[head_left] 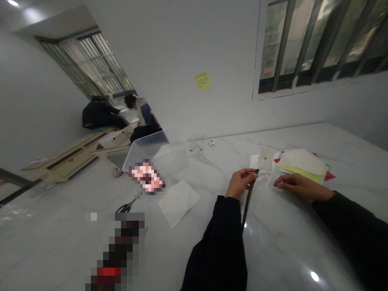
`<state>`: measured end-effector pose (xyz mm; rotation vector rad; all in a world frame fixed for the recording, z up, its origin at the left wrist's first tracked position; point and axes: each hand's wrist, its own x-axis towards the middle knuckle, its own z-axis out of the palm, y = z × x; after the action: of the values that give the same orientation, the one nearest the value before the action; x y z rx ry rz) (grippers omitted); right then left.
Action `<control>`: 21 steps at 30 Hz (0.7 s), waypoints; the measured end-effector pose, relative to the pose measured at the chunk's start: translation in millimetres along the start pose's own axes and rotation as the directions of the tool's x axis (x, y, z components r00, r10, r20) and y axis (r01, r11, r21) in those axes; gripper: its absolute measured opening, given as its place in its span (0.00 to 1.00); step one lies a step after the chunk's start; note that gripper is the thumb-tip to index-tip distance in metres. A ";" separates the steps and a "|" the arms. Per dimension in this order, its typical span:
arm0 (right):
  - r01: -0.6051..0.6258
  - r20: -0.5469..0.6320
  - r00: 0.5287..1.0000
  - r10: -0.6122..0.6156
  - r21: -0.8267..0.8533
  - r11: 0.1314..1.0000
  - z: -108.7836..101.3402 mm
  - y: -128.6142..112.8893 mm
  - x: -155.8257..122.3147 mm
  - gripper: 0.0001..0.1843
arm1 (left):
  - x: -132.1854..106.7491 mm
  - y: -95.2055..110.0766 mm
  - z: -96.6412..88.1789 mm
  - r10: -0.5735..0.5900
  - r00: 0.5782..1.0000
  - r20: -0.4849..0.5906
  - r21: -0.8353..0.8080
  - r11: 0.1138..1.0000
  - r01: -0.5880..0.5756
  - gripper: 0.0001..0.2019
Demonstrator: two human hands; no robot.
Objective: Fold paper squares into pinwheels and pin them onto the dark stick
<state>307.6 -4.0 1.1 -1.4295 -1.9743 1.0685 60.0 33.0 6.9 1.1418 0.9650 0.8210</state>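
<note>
My left hand (241,182) is closed around the top of a thin dark stick (248,200) that slants down toward my sleeve. A small cream paper square (266,158) sits at the stick's upper tip, apparently pinned to it. My right hand (298,185) rests on the white marble table (287,242) just right of the stick, fingers curled low and pressed together; what is under them I cannot make out. Just beyond my right hand lies a stack of coloured paper sheets (303,163), cream on top with yellow and red below.
A creased white paper sheet (178,201) lies left of my left arm, with black scissors (125,207) further left. A clear plastic bin (157,155) stands behind them. Two people sit on the floor far back left beside wooden boards (75,155).
</note>
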 end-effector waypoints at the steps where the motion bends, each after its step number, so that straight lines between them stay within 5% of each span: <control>1: -0.003 0.005 1.000 0.003 -0.007 1.000 0.1 -0.2 -0.1 0.22 | -0.1 0.1 0.1 0.000 1.000 0.000 -0.001 1.000 0.000 0.17; 7: -0.055 -0.017 0.998 0.054 -0.060 0.997 0.0 2.4 -1.0 0.25 | -2.1 0.5 1.2 0.014 1.000 0.006 -0.004 1.000 -0.014 0.16; 12: -0.124 -0.156 0.982 0.111 -0.075 0.989 -3.1 14.1 1.0 0.27 | 0.5 -2.5 0.1 0.008 1.000 0.016 -0.012 1.000 -0.008 0.17; 18: -0.212 -0.435 0.857 0.278 0.194 0.958 -1.1 11.9 3.2 0.47 | 4.9 -2.4 -0.2 0.005 0.999 0.040 -0.017 1.000 -0.004 0.18; 21: -0.215 -0.482 0.808 0.339 0.294 0.931 0.2 4.9 4.2 0.52 | 5.8 -0.9 -0.1 -0.009 0.999 0.034 -0.026 1.000 0.010 0.19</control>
<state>308.8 0.7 -3.3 -1.6966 -1.2378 0.8571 62.1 38.1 5.0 1.1249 0.9288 0.8023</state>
